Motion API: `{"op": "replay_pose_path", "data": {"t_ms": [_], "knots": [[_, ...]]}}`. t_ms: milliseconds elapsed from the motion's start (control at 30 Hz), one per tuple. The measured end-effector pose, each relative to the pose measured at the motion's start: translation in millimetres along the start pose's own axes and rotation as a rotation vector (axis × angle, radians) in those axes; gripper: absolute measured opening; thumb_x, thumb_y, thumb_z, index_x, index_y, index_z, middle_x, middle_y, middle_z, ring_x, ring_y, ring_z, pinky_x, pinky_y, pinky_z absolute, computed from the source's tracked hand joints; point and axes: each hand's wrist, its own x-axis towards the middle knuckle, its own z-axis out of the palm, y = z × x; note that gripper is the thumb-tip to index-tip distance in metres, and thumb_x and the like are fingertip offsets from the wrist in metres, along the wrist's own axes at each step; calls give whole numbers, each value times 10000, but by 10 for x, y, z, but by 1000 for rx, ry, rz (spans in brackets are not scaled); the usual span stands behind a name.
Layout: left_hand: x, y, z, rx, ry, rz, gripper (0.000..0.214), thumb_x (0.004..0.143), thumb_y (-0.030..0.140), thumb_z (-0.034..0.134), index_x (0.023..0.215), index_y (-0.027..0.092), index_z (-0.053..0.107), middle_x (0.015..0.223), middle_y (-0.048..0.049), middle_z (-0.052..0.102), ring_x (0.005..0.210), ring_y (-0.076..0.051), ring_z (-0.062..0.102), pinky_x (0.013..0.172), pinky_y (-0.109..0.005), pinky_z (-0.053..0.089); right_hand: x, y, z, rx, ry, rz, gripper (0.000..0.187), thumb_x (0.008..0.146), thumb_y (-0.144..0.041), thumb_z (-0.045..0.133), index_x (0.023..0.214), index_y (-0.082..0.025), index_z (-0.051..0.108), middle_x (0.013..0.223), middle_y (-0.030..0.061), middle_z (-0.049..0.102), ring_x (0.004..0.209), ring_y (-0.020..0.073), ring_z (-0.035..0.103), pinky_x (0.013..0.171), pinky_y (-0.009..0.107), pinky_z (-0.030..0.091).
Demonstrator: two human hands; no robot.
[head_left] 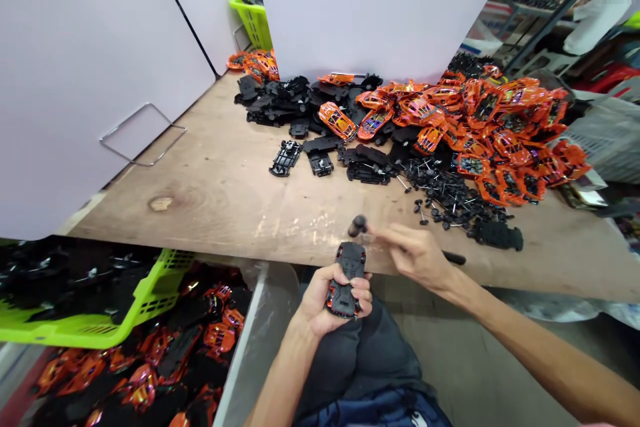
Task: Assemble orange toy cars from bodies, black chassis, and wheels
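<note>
Where the left hand [316, 300] grips, a toy car [345, 291] lies.

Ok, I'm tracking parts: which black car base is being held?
The base in the left hand, orange showing at its edges; those on the table lie loose.

Black-and-orange plastic toy car [353, 263], underside up

We see its flat black base just below the frame's centre, lengthwise nearly vertical, its top end tilted slightly right, orange showing along the edges. Just above that end we see a small, dark, rounded part [358, 225], too blurred for us to tell its exact shape.
</note>
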Motion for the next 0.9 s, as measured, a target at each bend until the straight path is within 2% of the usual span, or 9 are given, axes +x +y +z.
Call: {"op": "replay_pose_path", "data": {"t_ms": [133,267,333,433,533,600,667,767,900], "knots": [[21,-8,32,0,11,17,476,599,81,592,1073,98,545,735,13,456,611,-119,496,627,-244,488,-194,97,-107,-55,-46,3,436,1010,-150,476,1382,-247,682,877,53,749,689,186,685,647,283,557],[47,-91,15,126,16,138,305,641,96,642,943,90,596,795,-41,560,651,-108,547,679,-240,515,-167,227,-226,-87,59,109,317,1031,-234,545,1289,-238,729,1106,91,779,967,249,742,875,367,591],[19,-183,-25,334,82,259,227,715,155,703,919,70,653,900,-118,650,731,-143,616,703,-262,538,-123,263,-241,-131,141,139,264,1022,-285,586,1215,-242,761,1147,110,763,1045,287,718,937,433,578],[-61,-347,-89,677,233,485,344,786,297,826,1028,69,737,1018,-157,719,826,-208,678,683,-294,555,-161,148,-165,-162,313,197,257,1003,-346,628,1206,-256,758,1194,131,719,1148,334,661,1035,540,518],[-93,-409,-71,693,224,794,528,717,377,928,1158,146,750,1048,-98,746,893,-219,702,809,-332,572,-307,-177,71,254,334,289,394,974,-407,690,1344,-285,628,1313,110,679,1204,301,665,1064,482,539],[-90,-329,8,637,155,984,575,662,384,965,1152,170,755,1075,-83,758,1005,-240,712,956,-357,545,-369,-389,287,599,198,323,544,912,-425,774,1389,-304,543,1354,93,670,1204,285,690,1020,417,589],[-118,-162,124,709,120,1089,543,634,378,978,1086,166,764,1096,-94,770,1073,-268,714,1014,-377,527,-341,-494,476,720,239,348,469,907,-389,780,1314,-297,566,1306,76,696,1194,273,701,996,378,607],[-229,142,300,1155,175,1094,475,644,338,970,1042,178,764,1087,-102,788,1043,-287,736,965,-397,563,-185,-400,580,593,340,270,277,936,-277,718,1205,-281,648,1214,60,724,1157,261,707,984,363,606],[-269,416,387,1841,158,1079,445,719,304,924,1135,231,783,1081,-75,791,1034,-267,737,950,-373,569,-82,-96,513,397,279,146,337,896,-165,699,1213,-276,680,1186,56,743,1092,260,722,961,372,604]]}}
